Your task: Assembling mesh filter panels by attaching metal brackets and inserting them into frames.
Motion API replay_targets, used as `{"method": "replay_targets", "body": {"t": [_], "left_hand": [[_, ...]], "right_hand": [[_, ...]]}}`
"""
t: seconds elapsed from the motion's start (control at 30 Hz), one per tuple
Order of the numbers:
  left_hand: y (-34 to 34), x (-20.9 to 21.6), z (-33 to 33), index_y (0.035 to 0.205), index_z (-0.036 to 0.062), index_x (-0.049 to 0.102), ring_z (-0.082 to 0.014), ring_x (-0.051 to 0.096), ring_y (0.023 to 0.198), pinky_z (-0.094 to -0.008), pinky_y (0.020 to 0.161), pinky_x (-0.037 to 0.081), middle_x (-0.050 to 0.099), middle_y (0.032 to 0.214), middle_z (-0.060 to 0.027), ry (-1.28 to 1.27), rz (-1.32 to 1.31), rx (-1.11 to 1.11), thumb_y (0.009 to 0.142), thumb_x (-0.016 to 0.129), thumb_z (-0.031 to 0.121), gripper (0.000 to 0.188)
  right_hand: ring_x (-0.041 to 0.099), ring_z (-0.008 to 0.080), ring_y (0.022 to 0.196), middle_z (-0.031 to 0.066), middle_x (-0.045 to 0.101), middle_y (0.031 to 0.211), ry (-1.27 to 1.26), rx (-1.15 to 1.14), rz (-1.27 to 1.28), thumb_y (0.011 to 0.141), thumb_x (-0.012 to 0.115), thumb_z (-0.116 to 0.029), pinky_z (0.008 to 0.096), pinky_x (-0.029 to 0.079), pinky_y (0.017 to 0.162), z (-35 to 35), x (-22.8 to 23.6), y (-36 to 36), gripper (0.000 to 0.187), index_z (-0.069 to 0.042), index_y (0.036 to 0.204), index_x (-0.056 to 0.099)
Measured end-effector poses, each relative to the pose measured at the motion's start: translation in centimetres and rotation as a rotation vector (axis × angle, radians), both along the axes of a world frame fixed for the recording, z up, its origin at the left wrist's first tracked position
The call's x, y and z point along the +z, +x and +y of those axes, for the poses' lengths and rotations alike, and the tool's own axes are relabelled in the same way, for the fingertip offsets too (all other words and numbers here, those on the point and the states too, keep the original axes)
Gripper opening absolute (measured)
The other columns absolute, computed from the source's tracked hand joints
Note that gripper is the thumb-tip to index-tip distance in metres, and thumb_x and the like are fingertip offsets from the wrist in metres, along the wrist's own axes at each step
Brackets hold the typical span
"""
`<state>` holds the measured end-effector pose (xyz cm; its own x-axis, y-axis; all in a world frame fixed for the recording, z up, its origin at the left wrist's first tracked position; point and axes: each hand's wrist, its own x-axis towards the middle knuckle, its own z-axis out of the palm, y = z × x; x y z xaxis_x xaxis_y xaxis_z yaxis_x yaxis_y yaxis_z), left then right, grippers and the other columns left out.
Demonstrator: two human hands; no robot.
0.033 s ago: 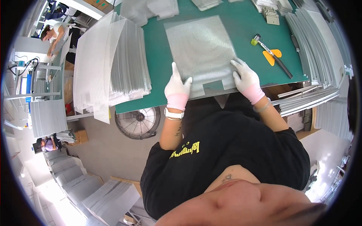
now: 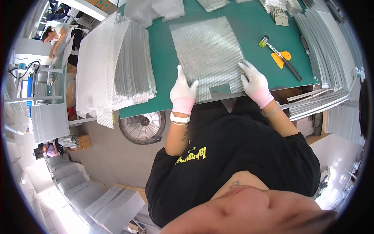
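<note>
Touching mesh sheet (image 2: 206,50), unch. vs prev; L fingers (image 2: 180,73), R fingers (image 2: 248,70) spread, grip unclear.

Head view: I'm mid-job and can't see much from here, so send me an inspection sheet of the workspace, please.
Surface: green table, its near edge in front of the person.
Job's things: mesh sheet between the hands, with a rectangular cutout at its near edge; mesh stack to the left.
Clutter: mallet lying across an orange piece; beige parts at far right.
Left hand: gloved, at the sheet's left edge; grip unclear.
Right hand: gloved, at its right edge; grip unclear.
Cables: dark ones at far left; none seen near the hands.
Surroundings: fan on the floor; two other people to the left.
</note>
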<state>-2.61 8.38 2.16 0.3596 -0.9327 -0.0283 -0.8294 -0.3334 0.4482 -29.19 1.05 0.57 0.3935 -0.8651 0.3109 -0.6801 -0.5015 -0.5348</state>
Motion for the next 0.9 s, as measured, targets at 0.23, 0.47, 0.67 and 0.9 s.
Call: {"method": "replay_targets", "body": {"t": [0.23,0.47,0.67,0.9], "left_hand": [[0.4,-0.5,-0.4,0.154,-0.0010,0.028,-0.0374,0.066,0.106,-0.0425,0.086,0.055,0.062,0.127,-0.0218,0.003,-0.063,0.014,0.083,0.077,0.037,0.095],[3.0,-2.2,-0.3,0.146,0.0164,0.051,-0.0440,0.031,0.144,-0.0628,0.119,0.019,0.039,0.156,-0.0191,-0.094,-0.287,-0.232,0.084,0.069,0.046,0.072],[2.1,-2.0,-0.9,0.148,0.0123,0.048,-0.0437,0.033,0.144,-0.0626,0.119,0.018,0.039,0.156,-0.0168,-0.034,-0.325,-0.251,0.088,0.063,0.048,0.072],[2.3,-0.9,-1.2,0.145,0.0119,0.051,-0.0448,0.032,0.143,-0.0609,0.120,0.017,0.040,0.154,-0.0175,-0.010,-0.230,-0.236,0.085,0.068,0.049,0.072]], "right_hand": [[0.061,0.0388,0.118,0.0206,0.054,0.142,0.176,-0.093,0.198,0.090,0.063,-0.018,0.0412,0.052,0.098,0.1,2.4,0.6,0.038,-0.009,0.127,0.064],[0.060,0.0388,0.118,0.0212,0.053,0.142,0.096,0.011,0.343,0.083,0.065,-0.018,0.0438,0.049,0.103,-5.0,3.6,-2.1,0.039,-0.009,0.122,0.066],[0.064,0.0406,0.108,0.0221,0.067,0.117,-0.173,-0.090,0.106,0.090,0.063,-0.041,0.0464,0.051,0.096,-23.5,5.2,2.8,0.046,-0.003,0.115,0.068],[0.063,0.0359,0.120,0.0201,0.066,0.128,0.335,-0.324,0.470,0.083,0.063,-0.057,0.0478,0.051,0.100,-34.1,8.7,15.1,0.068,-0.005,0.126,0.067]]}}
